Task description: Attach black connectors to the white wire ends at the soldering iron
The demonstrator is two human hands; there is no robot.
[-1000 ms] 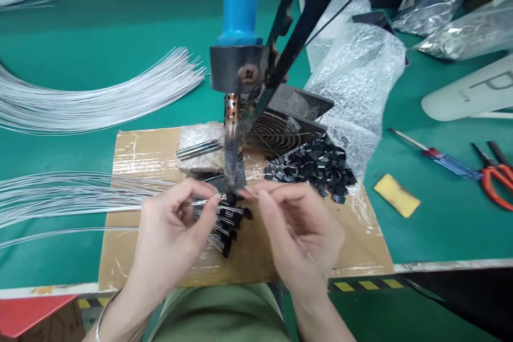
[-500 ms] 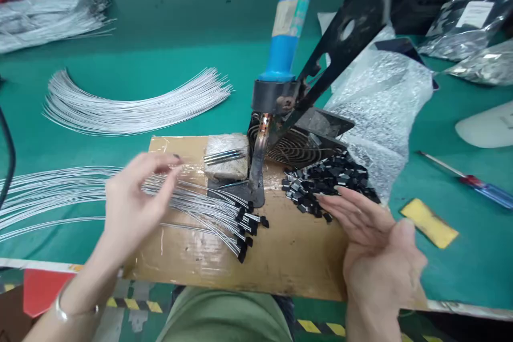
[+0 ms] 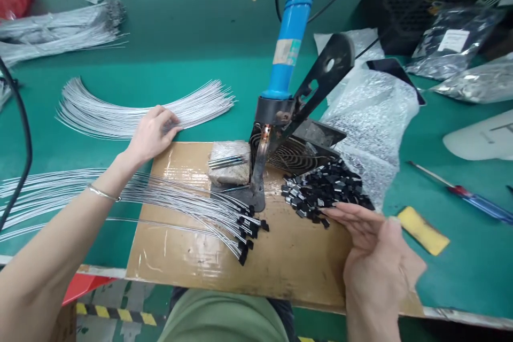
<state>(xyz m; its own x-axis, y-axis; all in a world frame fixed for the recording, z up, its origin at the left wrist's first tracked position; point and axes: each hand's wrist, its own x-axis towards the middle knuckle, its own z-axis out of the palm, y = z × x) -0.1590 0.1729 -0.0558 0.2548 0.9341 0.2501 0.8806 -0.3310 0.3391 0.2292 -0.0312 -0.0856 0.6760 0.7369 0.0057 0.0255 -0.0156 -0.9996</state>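
A screwdriver (image 3: 480, 203) lies near what may be a cup (image 3: 481, 136).

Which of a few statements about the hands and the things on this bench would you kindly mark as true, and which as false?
1. The left hand is at the curved wire bundle. True.
2. The right hand is on the yellow sponge. False: the right hand has its fingertips at the pile of black pieces.
3. The soldering iron has a blue handle. True.
4. A bracelet circles the right wrist. False: the bracelet is on the left arm.
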